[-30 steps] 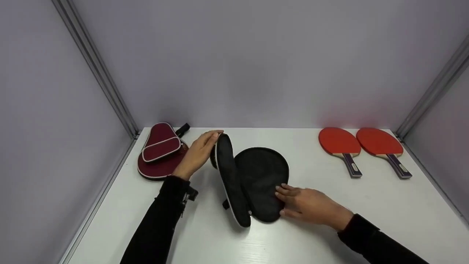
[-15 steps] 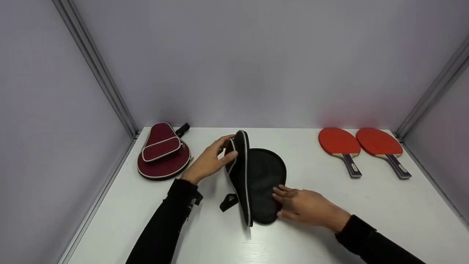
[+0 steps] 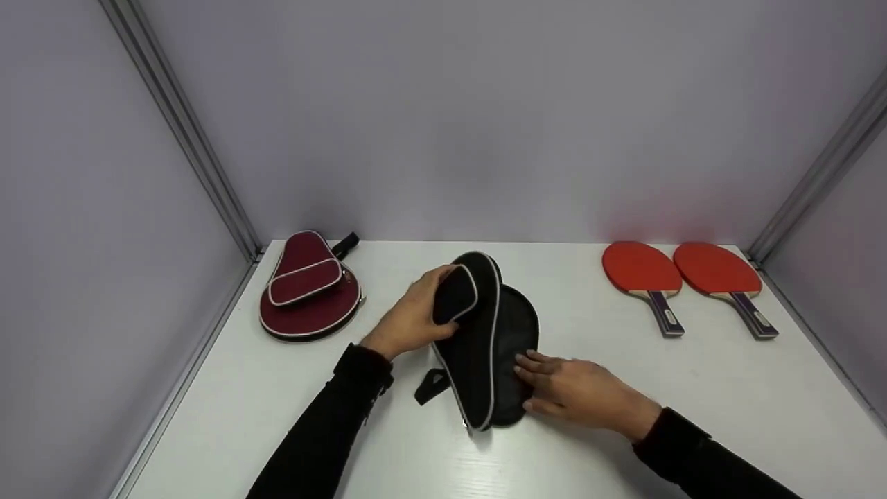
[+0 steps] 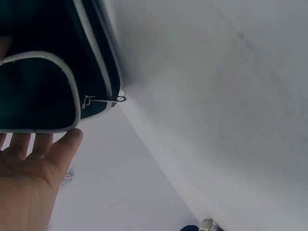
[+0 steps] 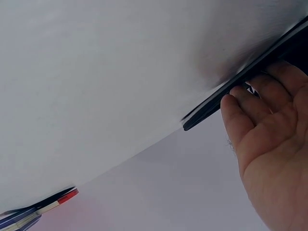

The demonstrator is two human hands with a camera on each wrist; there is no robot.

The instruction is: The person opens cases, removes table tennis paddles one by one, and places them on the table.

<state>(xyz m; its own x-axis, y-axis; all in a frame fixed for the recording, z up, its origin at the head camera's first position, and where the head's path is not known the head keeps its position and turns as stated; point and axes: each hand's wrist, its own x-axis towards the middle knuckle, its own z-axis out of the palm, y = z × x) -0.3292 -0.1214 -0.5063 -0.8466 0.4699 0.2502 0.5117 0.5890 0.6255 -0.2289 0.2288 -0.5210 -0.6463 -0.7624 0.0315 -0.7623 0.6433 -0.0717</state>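
Observation:
A black paddle case (image 3: 478, 367) with white piping stands partly open at the middle of the table, its upper half leaning over the lower half (image 3: 520, 319). My left hand (image 3: 414, 315) grips the upper half around its small front pocket (image 3: 457, 294). In the left wrist view, fingertips lie along the pocket's piped edge, and a metal zip pull (image 4: 102, 99) hangs near the case's rim. With fingers extended, my right hand (image 3: 585, 395) rests on the right edge of the lower half. The right wrist view shows those fingers over the case's thin black edge (image 5: 226, 91).
A maroon paddle case (image 3: 312, 315) with a black strap lies on the white table (image 3: 416, 464) at the back left. Two red table tennis paddles (image 3: 641, 267) lie side by side at the back right. Pale panels (image 3: 471, 138) enclose the back and sides.
My left hand has swung the case's upper half to the right, from near upright to leaning over the lower half, its outer pocket now facing up. The right hand has barely moved.

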